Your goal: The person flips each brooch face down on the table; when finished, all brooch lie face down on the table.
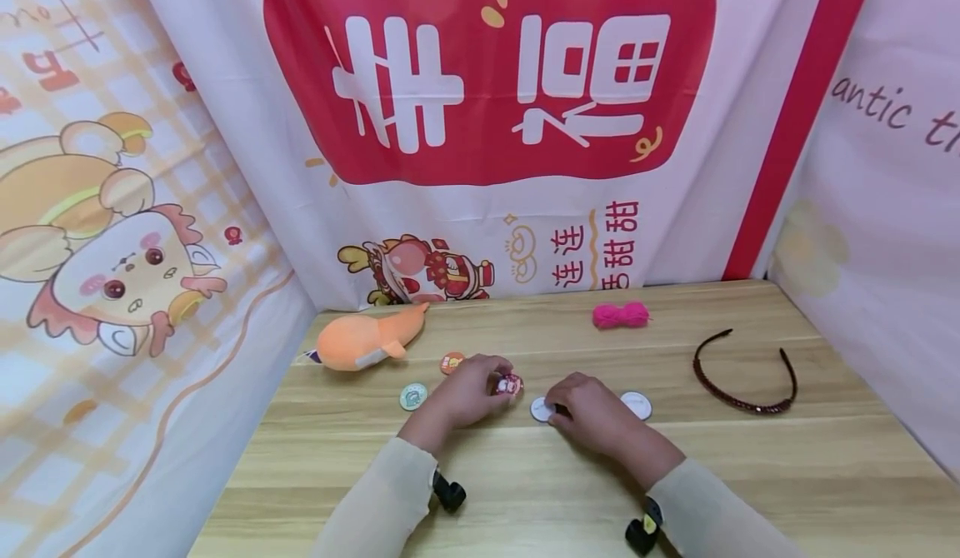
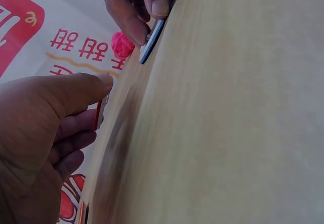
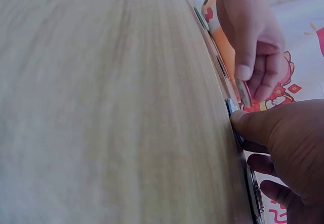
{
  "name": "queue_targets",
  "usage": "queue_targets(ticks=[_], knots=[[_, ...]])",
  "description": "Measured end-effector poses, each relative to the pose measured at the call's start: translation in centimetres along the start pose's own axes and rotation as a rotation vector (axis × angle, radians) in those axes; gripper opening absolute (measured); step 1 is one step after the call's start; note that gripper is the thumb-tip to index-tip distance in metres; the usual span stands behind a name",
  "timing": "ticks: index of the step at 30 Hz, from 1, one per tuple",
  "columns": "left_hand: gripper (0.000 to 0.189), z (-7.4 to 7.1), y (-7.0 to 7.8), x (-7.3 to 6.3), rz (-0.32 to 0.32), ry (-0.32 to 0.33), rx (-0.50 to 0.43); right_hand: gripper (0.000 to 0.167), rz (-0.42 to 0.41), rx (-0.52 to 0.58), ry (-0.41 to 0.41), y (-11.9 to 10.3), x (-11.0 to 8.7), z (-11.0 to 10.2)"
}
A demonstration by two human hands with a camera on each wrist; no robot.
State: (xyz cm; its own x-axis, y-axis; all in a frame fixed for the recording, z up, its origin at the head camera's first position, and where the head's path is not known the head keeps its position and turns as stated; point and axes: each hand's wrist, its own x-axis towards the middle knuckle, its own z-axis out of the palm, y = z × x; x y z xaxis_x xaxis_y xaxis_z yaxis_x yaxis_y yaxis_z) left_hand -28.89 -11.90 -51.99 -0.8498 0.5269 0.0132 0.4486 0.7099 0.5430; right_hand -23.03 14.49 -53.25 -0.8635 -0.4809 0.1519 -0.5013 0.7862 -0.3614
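Note:
My left hand (image 1: 468, 391) pinches a small red badge with a cartoon print (image 1: 509, 385), held just above the wooden table; its edge shows between thumb and fingers in the left wrist view. To the right, my right hand (image 1: 592, 412) has thumb and fingertips on a white round badge (image 1: 540, 409), gripping its edge at the tabletop. Part of that disc is hidden by the fingers. Another white round badge (image 1: 636, 405) lies beside the right hand. Near the left hand are an orange-red round badge (image 1: 451, 363), partly covered, and a pale green one (image 1: 413, 396).
An orange plush toy (image 1: 363, 341) lies at the table's back left. A pink yarn bundle (image 1: 621, 316) sits near the back edge, and a dark headband (image 1: 742, 404) lies on the right. Printed cloths (image 1: 487, 208) hang behind and at both sides of the table (image 1: 510, 491).

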Motion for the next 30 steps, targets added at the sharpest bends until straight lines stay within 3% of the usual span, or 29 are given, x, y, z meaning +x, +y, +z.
queue_targets(ticks=[9,17,30], knots=[[0.049,0.8,-0.7,-1.8,0.035,-0.055,0.033,0.025,-0.001,-0.011,0.008,0.1,-0.1,0.1],[0.034,1.3,-1.3,-2.4,0.069,-0.031,0.033,0.026,0.000,-0.011,0.009,0.0,-0.2,0.0],[0.032,1.1,-2.0,-3.5,0.098,-0.026,-0.023,0.026,0.008,-0.020,0.007,-0.1,-0.1,0.1]])
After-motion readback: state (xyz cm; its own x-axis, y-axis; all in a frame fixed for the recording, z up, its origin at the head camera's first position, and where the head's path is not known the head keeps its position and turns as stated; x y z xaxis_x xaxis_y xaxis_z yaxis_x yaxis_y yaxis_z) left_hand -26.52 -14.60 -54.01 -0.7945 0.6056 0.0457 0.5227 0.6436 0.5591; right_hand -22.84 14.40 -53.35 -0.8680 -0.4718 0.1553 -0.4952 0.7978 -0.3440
